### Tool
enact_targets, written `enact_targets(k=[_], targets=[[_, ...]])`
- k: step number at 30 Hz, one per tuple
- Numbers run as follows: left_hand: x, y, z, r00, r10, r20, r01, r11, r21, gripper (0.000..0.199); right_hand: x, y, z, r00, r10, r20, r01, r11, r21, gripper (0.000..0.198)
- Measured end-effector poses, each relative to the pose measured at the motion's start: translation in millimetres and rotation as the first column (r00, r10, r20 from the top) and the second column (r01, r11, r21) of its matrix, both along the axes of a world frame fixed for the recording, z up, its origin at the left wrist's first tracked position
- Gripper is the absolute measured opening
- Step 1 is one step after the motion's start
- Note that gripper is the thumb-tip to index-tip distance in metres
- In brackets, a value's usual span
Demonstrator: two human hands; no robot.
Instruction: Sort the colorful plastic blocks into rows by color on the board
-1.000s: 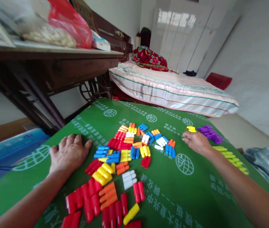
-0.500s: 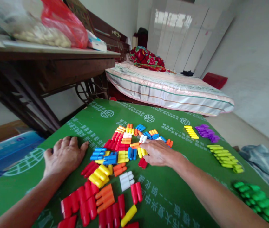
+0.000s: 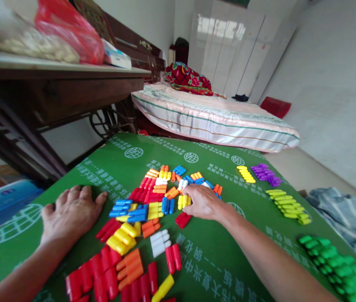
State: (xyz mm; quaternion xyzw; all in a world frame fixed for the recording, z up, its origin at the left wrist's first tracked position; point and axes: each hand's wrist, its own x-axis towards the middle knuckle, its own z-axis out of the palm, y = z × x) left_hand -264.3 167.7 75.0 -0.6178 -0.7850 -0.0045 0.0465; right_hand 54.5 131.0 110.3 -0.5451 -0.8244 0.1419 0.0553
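Note:
My right hand (image 3: 201, 201) reaches in at the far side of a cluster of bullet-shaped plastic toy pieces, its fingers bent together. Beside its fingertips are yellow pieces (image 3: 183, 202) and white pieces (image 3: 182, 184); whatever the fingertips grip is hidden. A red piece (image 3: 183, 219) lies just below that hand. My left hand (image 3: 71, 212) rests flat on the green board with fingers spread, left of blue pieces (image 3: 121, 208) and holding nothing. Closer to me lie larger-looking red pieces (image 3: 94, 272), orange pieces (image 3: 130, 268) and white pieces (image 3: 160, 243).
On the right of the green board (image 3: 215, 251) lie sorted groups: yellow (image 3: 246, 174), purple (image 3: 265, 174), yellow-green (image 3: 288, 206) and green pieces (image 3: 338, 266). A wooden desk (image 3: 58, 79) with bags stands left. A bed (image 3: 218, 113) is beyond the board.
The view has swung slightly to the right, so the scene sits further left. More of the yellow pieces beside my right fingertips shows now. My left hand stays flat on the board.

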Motion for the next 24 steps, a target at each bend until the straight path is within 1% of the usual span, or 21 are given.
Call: enact_targets(k=[2,4,5,6,7,9,10,11,12,13,16,20,24], targets=[[-0.5,-0.1,-0.1,1.000,0.003,0.004,-0.003,1.000,0.000,0.069,11.7,-4.5,-2.4,0.995,-0.059,-0.082,0.063,0.997,0.049,0.023],[-1.0,0.2,-0.4,1.000,0.003,0.005,-0.003,1.000,0.009,0.070,33.0,-8.6,-5.7,0.967,-0.205,-0.149,0.221,0.971,0.095,0.023],[-1.2,0.4,-0.6,1.000,0.003,0.005,-0.003,1.000,0.015,0.070,47.3,-10.1,-7.8,0.937,-0.310,-0.159,0.329,0.938,0.113,0.023],[-1.4,0.7,-0.7,1.000,-0.001,0.006,0.001,1.000,0.016,0.069,63.5,-11.0,-10.2,0.891,-0.429,-0.147,0.448,0.884,0.131,0.024],[-1.5,1.0,-0.8,1.000,-0.001,0.008,0.001,1.000,0.014,0.069,80.9,-11.6,-12.9,0.828,-0.548,-0.115,0.560,0.815,0.147,0.026],[-1.8,1.4,-0.7,1.000,-0.006,0.012,0.006,1.000,0.004,0.068,116.4,-11.4,-18.9,0.696,-0.718,0.005,0.708,0.687,0.162,0.027],[-1.9,1.6,-0.5,1.000,-0.011,0.013,0.011,1.000,-0.001,0.067,132.9,-10.9,-22.2,0.626,-0.779,0.049,0.761,0.623,0.181,0.030],[-1.9,1.6,-0.3,1.000,-0.012,0.014,0.012,1.000,-0.002,0.067,147.7,-10.3,-25.7,0.581,-0.811,0.070,0.789,0.582,0.197,0.032],[-1.8,1.6,0.0,1.000,-0.012,0.015,0.012,1.000,-0.001,0.067,160.5,-9.6,-29.2,0.546,-0.833,0.094,0.808,0.553,0.204,0.033],[-1.7,1.5,0.3,1.000,-0.010,0.015,0.010,1.000,0.002,0.067,171.1,-8.8,-32.8,0.521,-0.845,0.121,0.819,0.535,0.206,0.034],[-0.8,1.2,0.6,1.000,-0.004,0.010,0.004,1.000,0.006,0.067,190.8,-6.3,-42.8,0.497,-0.847,0.189,0.828,0.528,0.191,0.032],[-0.6,0.6,-0.6,1.000,-0.008,-0.002,0.008,1.000,0.003,0.068,199.4,-3.0,-50.7,0.497,-0.845,0.197,0.827,0.530,0.186,0.032],[-2.4,0.0,-2.1,1.000,-0.022,-0.008,0.022,0.999,0.024,0.069,202.1,-1.0,-52.9,0.503,-0.841,0.199,0.827,0.535,0.172,0.031]])
